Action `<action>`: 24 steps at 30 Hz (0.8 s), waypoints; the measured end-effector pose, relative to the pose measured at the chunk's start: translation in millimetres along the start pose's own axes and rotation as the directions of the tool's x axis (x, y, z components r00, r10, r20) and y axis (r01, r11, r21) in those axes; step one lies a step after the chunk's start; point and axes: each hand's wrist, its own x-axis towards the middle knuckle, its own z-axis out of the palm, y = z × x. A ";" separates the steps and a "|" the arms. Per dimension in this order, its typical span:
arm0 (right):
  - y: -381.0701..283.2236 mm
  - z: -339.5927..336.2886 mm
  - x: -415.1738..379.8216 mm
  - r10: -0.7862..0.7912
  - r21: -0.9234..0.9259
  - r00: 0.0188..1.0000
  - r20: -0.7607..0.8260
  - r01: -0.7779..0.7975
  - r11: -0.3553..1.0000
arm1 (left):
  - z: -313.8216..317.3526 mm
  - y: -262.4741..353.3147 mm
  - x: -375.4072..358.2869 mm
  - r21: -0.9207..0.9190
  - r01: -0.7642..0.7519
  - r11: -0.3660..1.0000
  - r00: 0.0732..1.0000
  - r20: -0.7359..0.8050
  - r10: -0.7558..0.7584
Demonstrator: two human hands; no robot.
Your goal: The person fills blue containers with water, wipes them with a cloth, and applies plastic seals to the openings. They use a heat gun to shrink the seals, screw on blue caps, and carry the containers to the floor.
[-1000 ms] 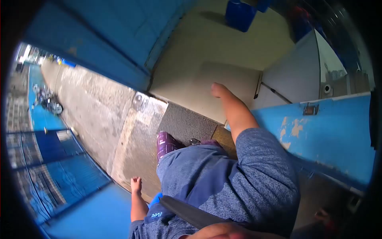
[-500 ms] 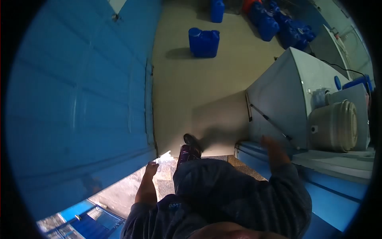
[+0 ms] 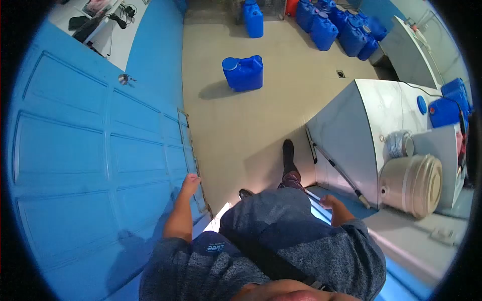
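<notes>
Our two hands are well apart, one at each side of the body; each looks loosely curled with no object seen in it, though we cannot tell how far the grip is closed. Our left hand hangs just beside the edge of the blue door; whether skin meets door we cannot tell. Our right hand sits low by the hip, perhaps simply for balance, with one boot set forward between the hands. Just beyond the right hand is what looks like a mop, its handle leaning along the desk, probably to keep it off the walkway. On the desk, to the right of that hand, a lidded tub lies on its side, a roll next to it. Farther ahead, between the lines of both hands, a lone blue jug stands on the floor, its handle and cap uppermost. Farthest out, ahead of the right hand, more blue jugs crowd together past a drain, seemingly grouped to leave the middle passable.
</notes>
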 end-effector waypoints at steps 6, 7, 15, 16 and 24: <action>-3.7 -144.7 190.9 -0.630 -0.736 0.560 0.538 0.677 -0.027 | 13.2 19.4 4.8 0.094 0.151 0.984 0.979 -0.151 -0.136; 16.1 -154.1 261.9 -0.517 -0.837 0.725 0.455 0.547 0.030 | 15.9 27.3 -3.8 0.220 0.222 0.950 0.967 -0.175 -0.185; -293.5 -492.1 328.0 -0.542 -0.409 0.817 -0.198 0.434 0.803 | 116.6 53.8 -116.5 -0.143 0.129 0.981 0.985 -0.099 -0.144; -319.1 -521.5 340.9 -0.577 -0.411 0.794 -0.191 0.469 0.782 | 128.9 64.3 -123.4 -0.339 0.260 0.904 0.955 -0.047 -0.292; -439.3 -631.2 446.6 -0.610 -0.814 0.786 0.097 0.416 0.406 | 212.0 133.7 -32.4 -0.543 0.656 0.524 0.610 -0.028 -0.792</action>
